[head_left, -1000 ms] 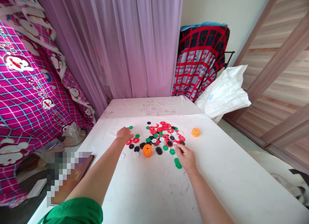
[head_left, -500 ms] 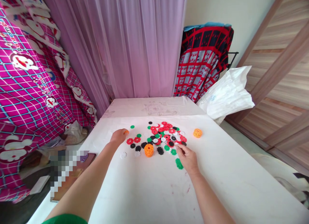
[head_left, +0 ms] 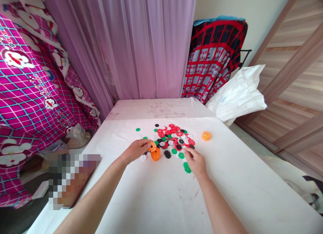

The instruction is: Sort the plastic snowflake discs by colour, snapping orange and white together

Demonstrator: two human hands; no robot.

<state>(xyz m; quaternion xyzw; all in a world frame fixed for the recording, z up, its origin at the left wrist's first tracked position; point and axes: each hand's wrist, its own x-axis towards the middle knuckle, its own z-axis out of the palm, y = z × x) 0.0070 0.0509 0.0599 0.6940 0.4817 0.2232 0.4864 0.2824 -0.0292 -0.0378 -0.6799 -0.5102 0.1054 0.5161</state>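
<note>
1. Faced a purple curtain (head_left: 151, 52) across a white table (head_left: 151, 197).
2. Pinched an orange disc (head_left: 152, 147) by its edge in the left hand (head_left: 136, 150), probably to leave its face free; could not tell whether touching the orange stack (head_left: 155, 156) just beside it.
3. Held the right hand (head_left: 195, 161) at the near right of the mixed pile (head_left: 173, 128), fingertips close together; could not tell whether pinching anything.
4. Had green discs (head_left: 187, 167) just beside that hand and a second orange stack (head_left: 206, 136) well apart at right, apparently grouped by colour.
</note>
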